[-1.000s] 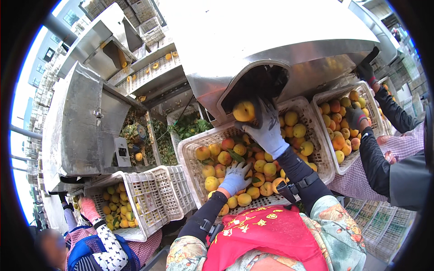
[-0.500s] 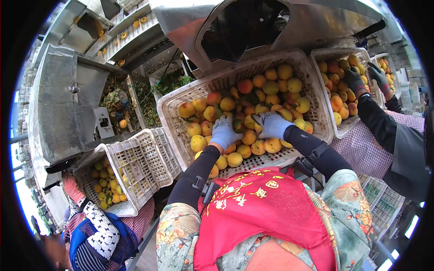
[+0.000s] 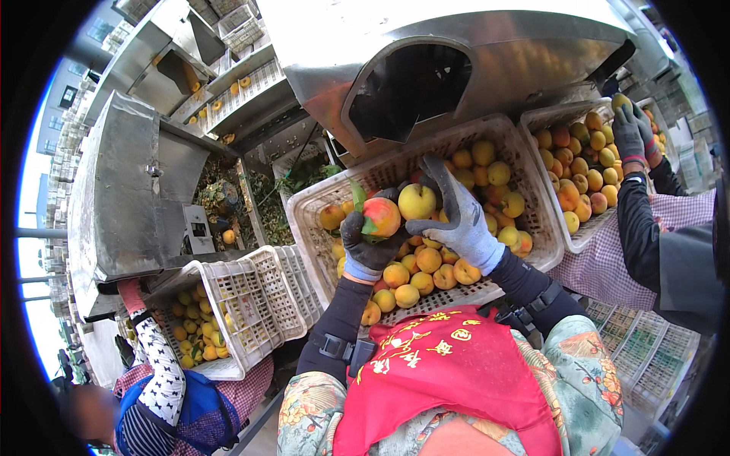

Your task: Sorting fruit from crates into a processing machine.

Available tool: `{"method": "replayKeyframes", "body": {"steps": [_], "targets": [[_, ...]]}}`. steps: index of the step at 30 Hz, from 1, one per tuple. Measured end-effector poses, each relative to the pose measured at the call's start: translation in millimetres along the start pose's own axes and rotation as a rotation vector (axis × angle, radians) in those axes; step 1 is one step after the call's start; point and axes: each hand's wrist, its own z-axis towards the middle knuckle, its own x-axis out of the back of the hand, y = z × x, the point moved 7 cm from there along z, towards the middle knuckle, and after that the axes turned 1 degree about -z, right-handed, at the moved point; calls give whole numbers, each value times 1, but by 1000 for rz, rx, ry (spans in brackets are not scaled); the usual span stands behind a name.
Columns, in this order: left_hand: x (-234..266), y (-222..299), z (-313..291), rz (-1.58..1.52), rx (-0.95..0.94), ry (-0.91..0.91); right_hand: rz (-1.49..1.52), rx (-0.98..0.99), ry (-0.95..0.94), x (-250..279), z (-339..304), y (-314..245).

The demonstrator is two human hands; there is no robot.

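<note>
A white plastic crate (image 3: 525, 163) full of yellow and reddish peaches stands in front of me, under the dark mouth of a steel chute (image 3: 411, 87). My left hand (image 3: 369, 247), in a dark grey glove, is closed around a red-orange peach with a green leaf (image 3: 380, 216). My right hand (image 3: 460, 220), in a grey glove, lifts a yellow peach (image 3: 417, 201) above the crate. Both hands are side by side, just over the fruit.
A person on the right reaches gloved hands (image 3: 631, 133) into a second crate of peaches (image 3: 578, 178). At lower left another person holds a white crate (image 3: 228, 311) with small fruit. Steel sorting machinery (image 3: 129, 182) fills the left and top.
Both hands were pressed down among the peaches; now each has come up holding a peach. The view has tilted so the chute mouth is above again.
</note>
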Motion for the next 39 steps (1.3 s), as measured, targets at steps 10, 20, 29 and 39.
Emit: {"method": "replayKeyframes", "body": {"steps": [10,20,29,39], "targets": [[10,13,14,-181,-71,175,-155,176,36,-3,55,-3],[14,22,7,-261,-67,352,-460,262,12,-3,93,25],[-14,48,-7,1313,-364,201,-742,311,440,-7,137,-11],[-55,59,2,1773,-397,229,-326,187,-142,-49,32,-21]]}}
